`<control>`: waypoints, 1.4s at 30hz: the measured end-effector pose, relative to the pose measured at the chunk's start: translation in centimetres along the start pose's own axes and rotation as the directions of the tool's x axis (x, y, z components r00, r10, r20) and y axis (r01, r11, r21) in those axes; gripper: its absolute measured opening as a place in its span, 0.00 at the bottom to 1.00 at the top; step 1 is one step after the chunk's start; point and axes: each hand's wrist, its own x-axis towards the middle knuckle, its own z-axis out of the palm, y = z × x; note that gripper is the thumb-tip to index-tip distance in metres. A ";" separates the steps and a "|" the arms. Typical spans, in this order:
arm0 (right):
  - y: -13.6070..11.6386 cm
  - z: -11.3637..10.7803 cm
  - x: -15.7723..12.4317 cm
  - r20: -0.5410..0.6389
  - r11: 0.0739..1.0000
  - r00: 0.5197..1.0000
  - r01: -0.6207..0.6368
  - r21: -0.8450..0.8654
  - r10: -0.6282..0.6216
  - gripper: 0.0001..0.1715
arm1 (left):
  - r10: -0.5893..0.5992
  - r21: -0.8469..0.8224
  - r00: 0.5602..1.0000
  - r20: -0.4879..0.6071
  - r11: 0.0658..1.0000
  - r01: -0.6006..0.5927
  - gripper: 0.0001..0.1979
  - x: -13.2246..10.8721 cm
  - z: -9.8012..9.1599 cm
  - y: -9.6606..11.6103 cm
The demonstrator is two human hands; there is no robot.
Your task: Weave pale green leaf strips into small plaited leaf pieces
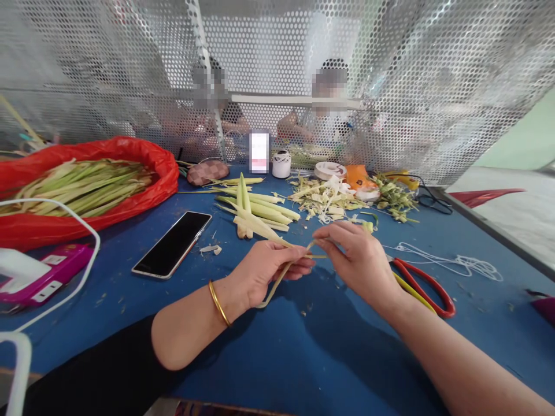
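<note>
Pinching a pale leaf strip [281, 277] between them, the left hand [264, 271] and right hand [359, 260] both grip it over the blue table [303, 358]; cut stalks [255, 211] lie at twelve o'clock, red scissors [427, 283] at three o'clock.

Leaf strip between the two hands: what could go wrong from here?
1. The leaf strip is thin and bent into a curve between the left hand and the right hand, both pinching it; a harder pull might split or snap it.
2. The red-handled scissors lie right beside the right wrist; a sideways move could knock or catch them.
3. The loose white string past the scissors could snag.
</note>
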 end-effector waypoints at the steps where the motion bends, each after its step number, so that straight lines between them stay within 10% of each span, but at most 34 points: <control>1: -0.2 -0.1 -0.1 -0.068 0.998 0.997 0.033 -0.045 -0.036 0.07 | 0.013 -0.027 1.000 0.005 1.000 -0.013 0.09 0.1 -0.1 0.0; 4: -1.2 -0.1 -0.7 -0.178 0.998 0.982 0.053 -0.042 -0.060 0.08 | 0.075 -0.113 0.997 0.005 0.991 -0.074 0.10 0.2 -0.3 0.1; 7: -2.3 0.9 -1.3 -0.005 0.962 0.994 -0.103 0.251 0.108 0.12 | 0.144 -0.182 0.989 -0.037 0.972 -0.149 0.07 0.2 -0.2 0.1; 12: -3.0 3.6 -1.6 0.403 0.540 0.848 -0.529 0.654 0.344 0.11 | 0.160 -0.255 0.985 -0.067 0.952 -0.172 0.08 0.0 0.5 -0.4; 20: -3.1 3.6 -1.9 0.543 0.109 0.695 -0.656 0.747 0.471 0.15 | 0.111 -0.325 0.993 -0.025 0.939 -0.113 0.07 -0.2 1.5 -0.9; 31: -3.4 3.2 -1.7 0.523 0.280 0.763 -0.633 0.721 0.380 0.17 | 0.174 -0.252 0.979 -0.111 0.948 -0.197 0.09 0.1 1.1 -1.2; 42: -3.4 2.7 -1.7 0.611 0.311 0.723 -0.691 0.653 0.324 0.17 | 0.104 -0.280 0.981 -0.161 0.949 -0.146 0.08 -0.1 1.2 -0.7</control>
